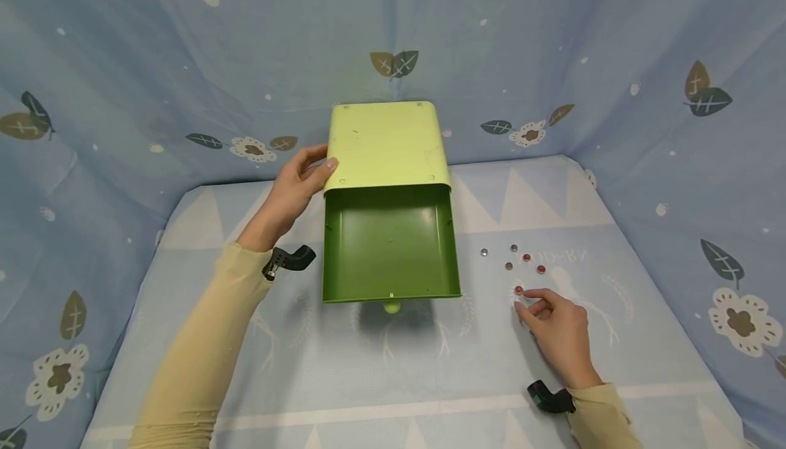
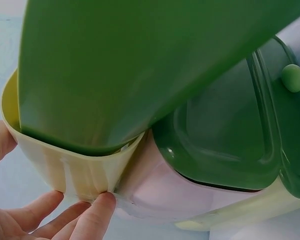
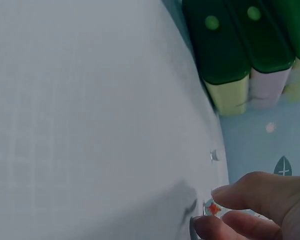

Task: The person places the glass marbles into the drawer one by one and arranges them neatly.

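Observation:
A stacked drawer unit [image 1: 387, 145] with a light yellow-green casing stands near the back wall. Its top green drawer [image 1: 391, 251] is pulled out toward me, with only a bare floor showing inside. My left hand [image 1: 299, 179] grips the casing's left side, thumb on the top edge and fingertips [image 2: 105, 205] against the side wall. To the right, my right hand [image 1: 559, 329] reaches low over the table, thumb and index finger slightly apart. A small round red bead-like piece [image 1: 518, 290] lies right at the index fingertip. The right wrist view shows it, clear with a red centre [image 3: 212, 207], close to the thumb tip.
Several more small round pieces, some red [image 1: 541, 269] and some grey [image 1: 514, 248], lie scattered beyond my right hand. Under the top drawer, a pink casing [image 2: 160, 195] holds a closed green drawer [image 2: 220, 135]. Patterned blue cloth [image 1: 245, 39] surrounds the table on three sides.

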### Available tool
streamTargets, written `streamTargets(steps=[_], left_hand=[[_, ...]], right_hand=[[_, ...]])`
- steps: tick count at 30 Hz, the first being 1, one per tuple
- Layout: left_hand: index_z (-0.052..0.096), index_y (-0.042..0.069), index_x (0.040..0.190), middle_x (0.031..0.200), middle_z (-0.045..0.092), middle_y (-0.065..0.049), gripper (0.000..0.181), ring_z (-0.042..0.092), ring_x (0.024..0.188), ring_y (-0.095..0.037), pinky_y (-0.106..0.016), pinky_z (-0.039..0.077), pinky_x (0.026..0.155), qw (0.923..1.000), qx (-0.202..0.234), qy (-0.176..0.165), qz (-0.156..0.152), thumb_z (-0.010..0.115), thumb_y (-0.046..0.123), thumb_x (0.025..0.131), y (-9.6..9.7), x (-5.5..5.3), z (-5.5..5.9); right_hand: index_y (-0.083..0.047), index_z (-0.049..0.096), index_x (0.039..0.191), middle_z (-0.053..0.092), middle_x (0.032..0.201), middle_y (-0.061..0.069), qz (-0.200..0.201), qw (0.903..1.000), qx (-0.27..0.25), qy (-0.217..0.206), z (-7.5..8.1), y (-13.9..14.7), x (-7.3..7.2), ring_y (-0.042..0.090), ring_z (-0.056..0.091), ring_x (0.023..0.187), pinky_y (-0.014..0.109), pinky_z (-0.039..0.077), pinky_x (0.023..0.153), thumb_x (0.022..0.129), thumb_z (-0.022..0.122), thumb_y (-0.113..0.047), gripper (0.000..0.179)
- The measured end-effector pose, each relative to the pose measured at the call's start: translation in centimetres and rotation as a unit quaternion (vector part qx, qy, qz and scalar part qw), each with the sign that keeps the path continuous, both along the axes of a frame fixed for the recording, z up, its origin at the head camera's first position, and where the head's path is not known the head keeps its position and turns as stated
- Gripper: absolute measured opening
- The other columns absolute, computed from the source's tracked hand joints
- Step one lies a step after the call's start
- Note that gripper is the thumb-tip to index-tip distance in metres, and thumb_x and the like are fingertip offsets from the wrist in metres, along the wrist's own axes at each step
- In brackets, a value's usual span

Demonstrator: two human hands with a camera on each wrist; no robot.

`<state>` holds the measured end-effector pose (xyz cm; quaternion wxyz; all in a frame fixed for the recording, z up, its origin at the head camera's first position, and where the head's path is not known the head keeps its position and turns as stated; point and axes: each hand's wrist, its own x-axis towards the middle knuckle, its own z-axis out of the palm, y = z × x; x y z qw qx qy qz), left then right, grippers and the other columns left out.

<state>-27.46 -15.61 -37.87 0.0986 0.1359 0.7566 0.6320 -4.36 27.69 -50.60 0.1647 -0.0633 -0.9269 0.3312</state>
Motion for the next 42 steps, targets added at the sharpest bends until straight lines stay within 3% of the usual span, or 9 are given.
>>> streamTargets(steps=[13,25,42], left_hand=[[0.038,0.010,0.168,0.168,0.044,-0.011,0.067,0.049,0.151,-0.026,-0.047,0.043,0.124,1.0000,0.008,0.002,-0.003,0.063,0.039,0.114,0.1,0.2,0.1],[0.037,0.009,0.169,0.167,0.046,-0.010,0.067,0.050,0.150,-0.026,-0.047,0.043,0.124,1.0000,0.008,0.000,-0.005,0.063,0.039,0.114,0.2,0.2,0.0],[0.037,0.009,0.169,0.168,0.044,-0.012,0.068,0.050,0.150,-0.027,-0.047,0.043,0.124,1.0000,0.006,0.007,0.000,0.063,0.040,0.114,0.0,0.0,-0.1]], right_hand=[[0.004,0.082,0.105,0.066,0.066,-0.003,-0.014,0.9997,0.018,-0.010,0.0,0.9,-1.3,0.008,0.052,0.051,0.027,0.040,0.045,0.092,0.091,-0.012,0.022],[0.004,0.083,0.104,0.063,0.064,-0.003,-0.025,0.9985,0.022,-0.044,-0.1,0.7,-1.5,0.012,0.049,0.050,0.028,0.036,0.043,0.094,0.090,-0.015,0.023],[0.000,0.085,0.104,0.059,0.063,-0.003,-0.025,0.9980,0.026,-0.052,-0.2,0.5,-2.1,0.012,0.045,0.051,0.028,0.032,0.044,0.094,0.090,-0.016,0.019]])
